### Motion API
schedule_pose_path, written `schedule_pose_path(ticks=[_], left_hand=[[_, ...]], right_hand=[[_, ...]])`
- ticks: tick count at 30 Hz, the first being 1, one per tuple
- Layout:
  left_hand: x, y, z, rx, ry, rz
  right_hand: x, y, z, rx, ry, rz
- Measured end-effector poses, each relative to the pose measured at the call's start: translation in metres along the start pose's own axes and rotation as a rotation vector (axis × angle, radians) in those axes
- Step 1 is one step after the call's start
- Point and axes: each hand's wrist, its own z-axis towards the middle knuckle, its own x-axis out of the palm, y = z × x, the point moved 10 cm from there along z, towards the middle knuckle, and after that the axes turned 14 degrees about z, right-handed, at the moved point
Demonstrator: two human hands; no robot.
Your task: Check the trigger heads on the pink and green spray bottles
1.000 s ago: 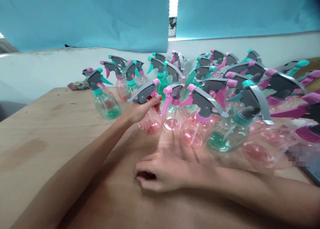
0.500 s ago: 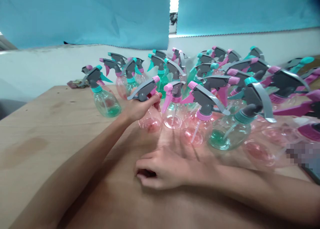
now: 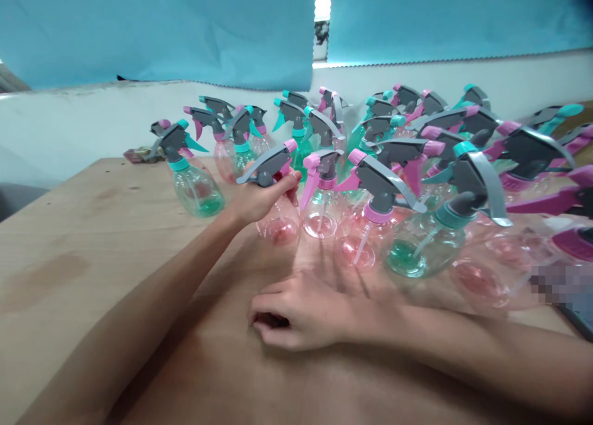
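Pink-tinted clear plastic spray bottle with a grey-and-pink trigger head (image 3: 278, 228) was clasped near the neck by the left hand (image 3: 258, 200), presumably for steadiness, around twelve o'clock from the right hand (image 3: 301, 314): loosely curled, nothing visibly gripped, rested on the pale wooden table (image 3: 50, 233), seemingly for support!

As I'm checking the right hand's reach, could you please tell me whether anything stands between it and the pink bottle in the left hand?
Nothing visible does: only tabletop shows between the right hand and the pink bottle's lower body. The left hand covers its neck, though.
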Motion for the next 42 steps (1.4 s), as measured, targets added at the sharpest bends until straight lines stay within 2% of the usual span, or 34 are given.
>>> schedule_pose_path(ticks=[6, 24, 31, 36, 42], left_hand=[[0.001, 0.008, 0.0, -0.013, 0.006, -0.008], [0.008, 0.007, 0.001, -0.042, 0.037, -0.128], [0.009, 0.011, 0.001, -0.041, 0.046, -0.106], [0.011, 0.009, 0.001, -0.027, 0.066, -0.15], [0.007, 0.007, 0.002, -0.021, 0.033, -0.043]], right_hand=[[0.0, 0.001, 0.002, 0.026, 0.017, 0.004], [0.0, 0.001, 0.001, 0.026, 0.021, 0.008], [-0.003, 0.003, 0.001, 0.046, 0.032, 0.022], [0.0, 0.002, 0.0, 0.012, 0.023, 0.034], [0.0, 0.001, 0.0, -0.003, 0.007, 0.037]])
